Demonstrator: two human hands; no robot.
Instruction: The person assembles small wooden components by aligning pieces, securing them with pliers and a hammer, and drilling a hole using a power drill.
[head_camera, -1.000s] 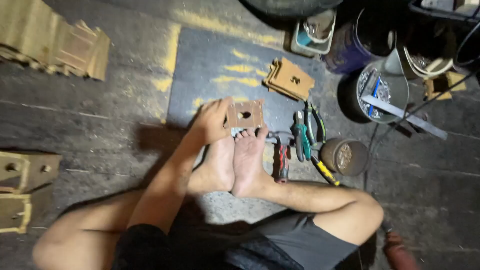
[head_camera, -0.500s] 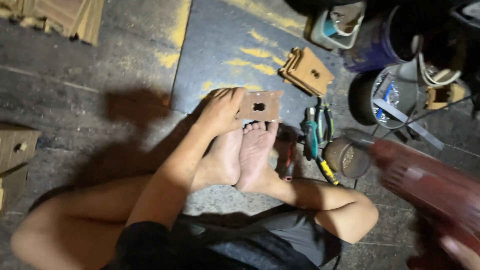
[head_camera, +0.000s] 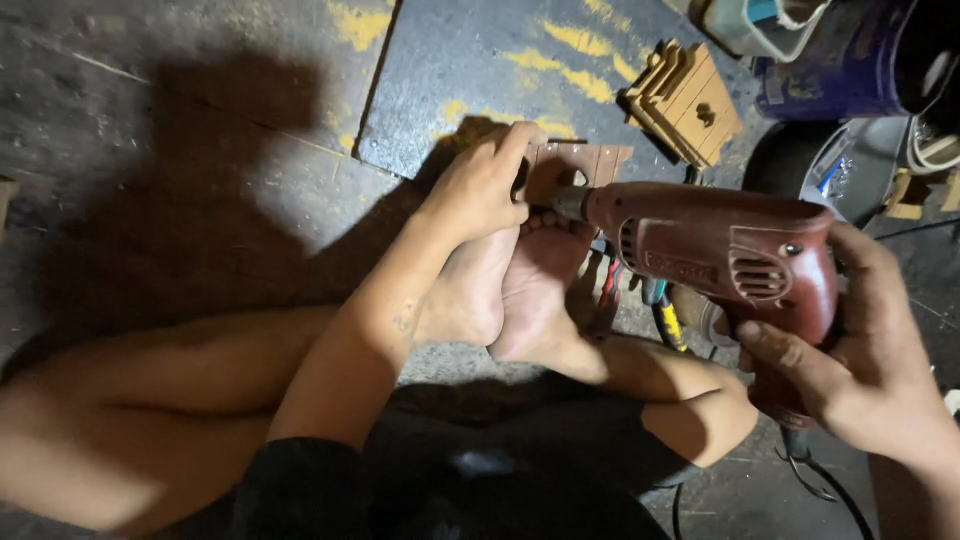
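My left hand (head_camera: 482, 185) grips a small brown wooden piece (head_camera: 580, 165) with cut-outs, held against my bare feet (head_camera: 510, 290) on the floor. My right hand (head_camera: 860, 350) holds a dark red electric drill (head_camera: 720, 250) by its handle. The drill's chuck points left and sits right beside the wooden piece and my left fingers. Its cord trails down at the lower right.
A stack of similar wooden pieces (head_camera: 685, 100) lies on a dark sheet with yellow marks (head_camera: 470, 70). Pliers and screwdrivers (head_camera: 655, 305) lie under the drill. Buckets and containers (head_camera: 850, 80) crowd the upper right.
My right hand has brought the drill in from the lower right to the wooden piece. The view has moved closer. My left hand still holds the piece by my feet.
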